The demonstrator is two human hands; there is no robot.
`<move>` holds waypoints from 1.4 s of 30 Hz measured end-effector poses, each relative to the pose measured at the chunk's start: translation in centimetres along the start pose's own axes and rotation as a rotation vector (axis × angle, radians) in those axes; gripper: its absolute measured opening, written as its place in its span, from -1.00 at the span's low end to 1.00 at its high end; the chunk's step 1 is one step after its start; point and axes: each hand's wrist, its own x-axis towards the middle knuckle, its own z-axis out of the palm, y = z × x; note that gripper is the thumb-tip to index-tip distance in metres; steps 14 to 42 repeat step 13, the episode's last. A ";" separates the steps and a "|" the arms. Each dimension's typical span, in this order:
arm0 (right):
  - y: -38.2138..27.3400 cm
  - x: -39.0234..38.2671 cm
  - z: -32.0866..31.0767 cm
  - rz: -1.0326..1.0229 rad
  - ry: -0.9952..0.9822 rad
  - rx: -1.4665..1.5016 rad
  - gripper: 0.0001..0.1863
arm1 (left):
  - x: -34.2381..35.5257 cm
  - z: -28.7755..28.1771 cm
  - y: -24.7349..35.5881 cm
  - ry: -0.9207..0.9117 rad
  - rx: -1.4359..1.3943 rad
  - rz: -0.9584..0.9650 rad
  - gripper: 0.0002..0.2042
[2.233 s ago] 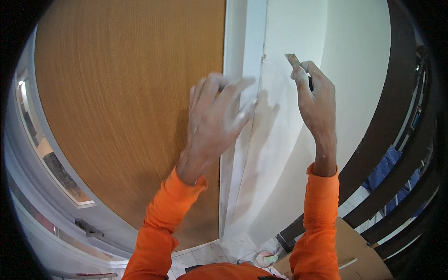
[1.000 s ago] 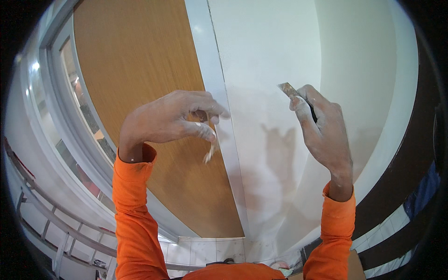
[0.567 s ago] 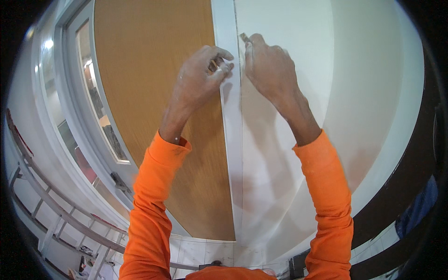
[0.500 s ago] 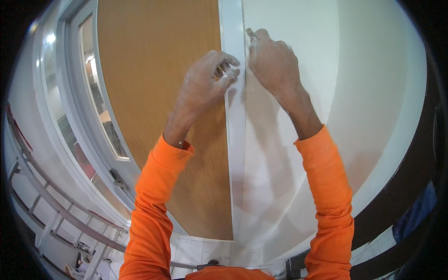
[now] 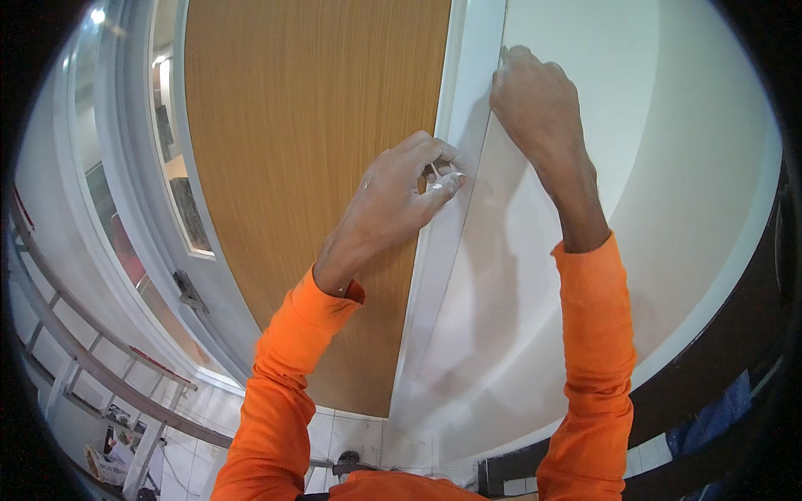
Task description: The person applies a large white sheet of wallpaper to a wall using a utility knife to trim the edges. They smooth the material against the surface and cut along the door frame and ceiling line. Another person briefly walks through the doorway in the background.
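My right hand is closed at the seam where the white door frame meets the white wall. A small flat greyish piece just peeks out by its knuckles; its kind is hidden by the hand. Lower and to the left, my left hand is curled in front of the frame's edge beside the brown wood-grain panel. Its thumb and fingertips are smeared with white paste and drawn close together. A thin pale sliver shows between them, too small to name.
At the left stand a grey-framed glazed door with a metal handle and a metal ladder. White tiles cover the floor. Dark beams and a blue cloth lie at the lower right.
The view has shifted, so the panel and frame sit further right. My left hand has dropped lower relative to my right. My right hand stays at the seam, its held piece now mostly hidden.
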 end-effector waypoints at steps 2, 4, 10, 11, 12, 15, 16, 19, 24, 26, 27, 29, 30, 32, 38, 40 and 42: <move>-0.4 -2.2 0.2 -0.002 -0.045 0.003 -0.73 | -0.5 0.0 -0.1 0.001 -0.010 -0.011 -0.84; -0.8 -4.3 -0.2 0.034 -0.106 0.020 -0.73 | -1.1 -0.3 -0.3 0.004 0.015 0.005 -0.83; -1.3 -6.0 -2.5 0.059 -0.332 0.020 -0.74 | -2.6 -2.5 -1.1 0.020 0.025 -0.059 -0.82; -1.4 -5.6 -2.5 0.101 -0.287 0.055 -0.74 | -2.7 -2.9 -1.3 0.021 0.026 -0.077 -0.83; -1.3 -5.3 -2.6 0.144 -0.244 0.080 -0.74 | -2.6 -2.9 -1.4 0.022 0.018 -0.093 -0.83; -1.2 -4.6 -2.6 0.209 -0.210 0.079 -0.73 | -2.5 -3.0 -1.5 0.023 0.010 -0.109 -0.83; -1.2 -4.6 -2.6 0.209 -0.210 0.079 -0.73 | -2.5 -3.0 -1.5 0.023 0.010 -0.109 -0.83; -1.2 -4.6 -2.6 0.209 -0.210 0.079 -0.73 | -2.5 -3.0 -1.5 0.023 0.010 -0.109 -0.83; -1.2 -4.6 -2.6 0.209 -0.210 0.079 -0.73 | -2.5 -3.0 -1.5 0.023 0.010 -0.109 -0.83; -1.2 -4.6 -2.6 0.209 -0.210 0.079 -0.73 | -2.5 -3.0 -1.5 0.023 0.010 -0.109 -0.83; -1.2 -4.6 -2.6 0.209 -0.210 0.079 -0.73 | -2.5 -3.0 -1.5 0.023 0.010 -0.109 -0.83; -1.2 -4.6 -2.6 0.209 -0.210 0.079 -0.73 | -2.5 -3.0 -1.5 0.023 0.010 -0.109 -0.83; -1.2 -4.6 -2.6 0.209 -0.210 0.079 -0.73 | -2.5 -3.0 -1.5 0.023 0.010 -0.109 -0.83; -1.2 -4.6 -2.6 0.209 -0.210 0.079 -0.73 | -2.5 -3.0 -1.5 0.023 0.010 -0.109 -0.83; -1.2 -4.6 -2.6 0.209 -0.210 0.079 -0.73 | -2.5 -3.0 -1.5 0.023 0.010 -0.109 -0.83; -1.2 -4.6 -2.6 0.209 -0.210 0.079 -0.73 | -2.5 -3.0 -1.5 0.023 0.010 -0.109 -0.83; -1.2 -4.6 -2.6 0.209 -0.210 0.079 -0.73 | -2.5 -3.0 -1.5 0.023 0.010 -0.109 -0.83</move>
